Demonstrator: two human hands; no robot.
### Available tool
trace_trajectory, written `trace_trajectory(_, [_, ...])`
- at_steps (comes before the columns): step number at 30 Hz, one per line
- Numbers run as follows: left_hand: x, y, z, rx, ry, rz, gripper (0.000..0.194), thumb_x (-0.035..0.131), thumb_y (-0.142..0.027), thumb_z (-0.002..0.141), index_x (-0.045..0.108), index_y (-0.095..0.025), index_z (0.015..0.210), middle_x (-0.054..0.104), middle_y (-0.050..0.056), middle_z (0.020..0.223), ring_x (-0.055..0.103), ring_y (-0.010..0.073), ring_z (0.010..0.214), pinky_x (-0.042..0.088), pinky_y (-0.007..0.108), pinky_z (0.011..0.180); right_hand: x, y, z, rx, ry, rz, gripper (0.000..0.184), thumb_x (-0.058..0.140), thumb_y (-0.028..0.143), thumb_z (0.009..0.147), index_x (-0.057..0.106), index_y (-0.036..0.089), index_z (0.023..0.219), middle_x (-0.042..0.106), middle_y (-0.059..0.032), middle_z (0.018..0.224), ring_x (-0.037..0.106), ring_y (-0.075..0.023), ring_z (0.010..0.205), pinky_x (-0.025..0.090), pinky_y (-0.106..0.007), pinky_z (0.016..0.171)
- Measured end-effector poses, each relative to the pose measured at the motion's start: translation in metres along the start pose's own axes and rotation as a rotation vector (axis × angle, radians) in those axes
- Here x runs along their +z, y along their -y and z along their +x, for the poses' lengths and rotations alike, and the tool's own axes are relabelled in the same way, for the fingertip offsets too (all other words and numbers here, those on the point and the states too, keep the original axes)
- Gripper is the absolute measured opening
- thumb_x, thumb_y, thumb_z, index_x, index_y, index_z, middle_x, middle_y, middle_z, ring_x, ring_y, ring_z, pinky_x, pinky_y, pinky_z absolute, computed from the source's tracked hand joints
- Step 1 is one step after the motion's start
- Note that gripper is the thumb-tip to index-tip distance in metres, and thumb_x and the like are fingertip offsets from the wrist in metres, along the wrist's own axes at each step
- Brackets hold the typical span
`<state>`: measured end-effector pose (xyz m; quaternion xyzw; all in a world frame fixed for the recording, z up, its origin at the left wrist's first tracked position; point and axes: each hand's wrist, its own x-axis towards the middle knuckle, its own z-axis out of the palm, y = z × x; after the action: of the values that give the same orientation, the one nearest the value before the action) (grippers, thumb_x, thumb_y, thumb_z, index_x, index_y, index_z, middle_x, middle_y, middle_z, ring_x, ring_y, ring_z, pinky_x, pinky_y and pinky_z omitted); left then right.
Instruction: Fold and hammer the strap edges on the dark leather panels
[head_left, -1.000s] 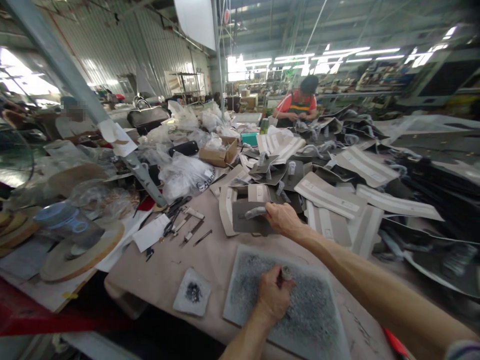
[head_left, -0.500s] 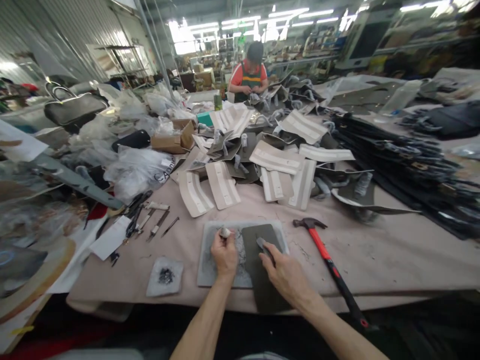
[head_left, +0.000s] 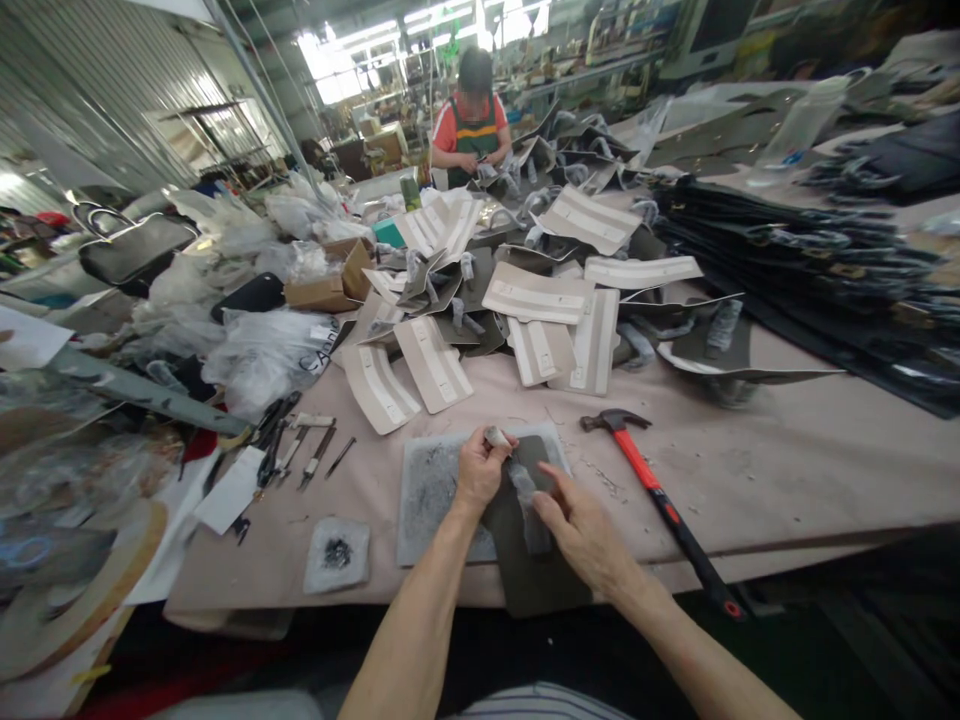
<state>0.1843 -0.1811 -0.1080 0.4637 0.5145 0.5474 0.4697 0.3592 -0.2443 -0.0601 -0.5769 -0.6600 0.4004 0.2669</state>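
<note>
Dark grey panel (head_left: 534,578) sits at the table's near edge, partly over the speckled grey board (head_left: 427,505). My left hand (head_left: 476,472) pinches a small pale roll (head_left: 496,437) between fingers and thumb. My right hand (head_left: 581,528) is open, fingers spread on the panel, beside a translucent strip (head_left: 527,505). Panel needs pinning flat, strip kept straight. Red-handled claw hammer (head_left: 637,460) lies just right, pliers (head_left: 271,455) left, pale striped panels (head_left: 431,362) crowd the far side, not in my way.
</note>
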Motion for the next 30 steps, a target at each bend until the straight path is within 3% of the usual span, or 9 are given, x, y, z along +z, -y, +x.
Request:
trace_trajectory(5, [-0.001,-0.009,-0.002,-0.016,0.009,0.009,0.021,0.070,-0.037,0.084,0.066,-0.016,0.088,0.074,0.008,0.087,0.070,0.0197,0.084,0.055,0.032,0.082,-0.050,-0.056,0.004,0.017,-0.358,-0.482,0.047,0.043,0.048,0.094,0.060,0.013,0.120,0.064,-0.0164,0.103,0.060,-0.0283,0.091,0.048,-0.042,0.084])
trace_trajectory(8, [0.000,-0.011,-0.003,0.010,0.030,0.041,0.015,0.068,-0.031,0.085,0.067,-0.016,0.089,0.074,0.007,0.088,0.069,0.0187,0.084,0.054,0.031,0.083,-0.072,-0.089,0.001,0.109,-0.278,-0.816,0.045,0.043,0.045,0.094,0.062,0.010,0.114,0.062,-0.0200,0.099,0.059,-0.0325,0.091,0.047,-0.043,0.078])
trace_trajectory(11, [0.001,-0.009,-0.002,0.028,0.040,0.083,0.010,0.066,-0.026,0.086,0.068,-0.017,0.089,0.073,0.006,0.087,0.069,0.0184,0.084,0.054,0.030,0.083,-0.081,-0.106,-0.003,0.224,-0.153,-0.855,0.041,0.041,0.042,0.094,0.061,0.012,0.113,0.062,-0.0165,0.095,0.061,-0.0297,0.082,0.045,-0.039,0.069])
trace_trajectory(16, [0.000,-0.009,0.004,0.021,0.093,0.146,0.006,0.064,-0.023,0.084,0.066,-0.018,0.088,0.073,0.005,0.085,0.069,0.0191,0.082,0.055,0.030,0.081,-0.088,-0.099,0.008,0.430,-0.089,-0.343,0.024,0.052,0.038,0.083,0.059,0.018,0.095,0.062,-0.0102,0.082,0.058,-0.0233,0.069,0.043,-0.036,0.061])
trace_trajectory(20, [-0.002,-0.013,0.005,0.071,0.197,0.264,0.007,0.061,-0.020,0.084,0.068,-0.019,0.086,0.074,0.004,0.083,0.068,0.0187,0.081,0.053,0.028,0.078,-0.089,-0.063,0.017,0.554,0.064,0.279,0.018,0.051,0.040,0.081,0.048,0.023,0.078,0.050,-0.0003,0.066,0.046,-0.0132,0.050,0.039,-0.028,0.047])
trace_trajectory(22, [-0.002,-0.013,0.002,0.113,0.202,0.311,0.010,0.060,-0.019,0.084,0.069,-0.019,0.087,0.074,0.004,0.084,0.067,0.0187,0.081,0.052,0.028,0.078,-0.088,-0.039,0.016,0.575,0.040,0.490,0.022,0.050,0.045,0.084,0.045,0.024,0.079,0.044,0.0043,0.062,0.037,-0.0101,0.044,0.032,-0.025,0.041])
trace_trajectory(24, [-0.002,-0.012,-0.001,0.142,0.189,0.333,0.012,0.059,-0.019,0.085,0.070,-0.019,0.090,0.074,0.004,0.084,0.068,0.0189,0.080,0.052,0.028,0.078,-0.089,-0.018,0.012,0.474,-0.051,0.463,0.030,0.048,0.054,0.088,0.045,0.025,0.081,0.043,0.0057,0.059,0.036,-0.0099,0.042,0.029,-0.024,0.040])
trace_trajectory(27, [-0.002,-0.009,-0.006,0.154,0.178,0.352,0.012,0.059,-0.020,0.087,0.070,-0.020,0.092,0.073,0.003,0.084,0.068,0.0183,0.079,0.052,0.028,0.079,-0.090,0.003,0.006,0.121,-0.189,0.053,0.041,0.041,0.062,0.092,0.045,0.025,0.076,0.046,0.0037,0.055,0.041,-0.0118,0.045,0.031,-0.026,0.045])
trace_trajectory(30, [-0.003,-0.004,-0.007,0.169,0.183,0.396,0.011,0.058,-0.018,0.087,0.069,-0.019,0.091,0.072,0.002,0.081,0.067,0.0169,0.076,0.051,0.026,0.076,-0.095,0.013,0.007,-0.180,-0.136,-0.368,0.043,0.037,0.059,0.096,0.043,0.024,0.071,0.045,0.0025,0.050,0.035,-0.0116,0.042,0.021,-0.028,0.047])
